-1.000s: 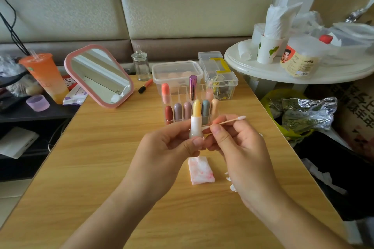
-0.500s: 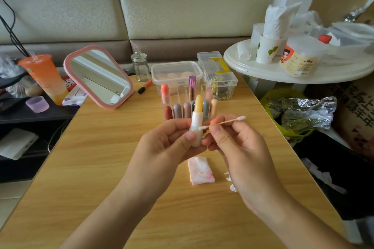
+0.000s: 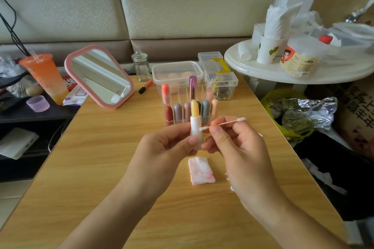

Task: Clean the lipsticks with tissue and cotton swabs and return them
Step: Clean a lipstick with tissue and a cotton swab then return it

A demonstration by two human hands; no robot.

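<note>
Your left hand (image 3: pixel 168 145) grips yellow lipstick (image 3: pixel 195 115) upright, in air just before clear lipstick holder (image 3: pixel 180 95). Your right hand (image 3: pixel 238 147) pinches cotton swab (image 3: pixel 224 122), tip touching white tube. Hands close together. Looks mid-clean; this one not back yet. Pink-stained tissue (image 3: pixel 200 170) lies on table (image 3: pixel 105 167) below. Other lipsticks (image 3: pixel 177 112) stand in holder; cannot tell which are clean. Pink mirror (image 3: pixel 99 76) far left, not in way.

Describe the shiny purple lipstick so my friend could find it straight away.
On the wooden table, find the clear organizer of lipsticks in front of the lidded plastic box. The purple lipstick stands in its back row. It alone is a flat-topped metallic tube; its neighbours have rounded caps.
</note>
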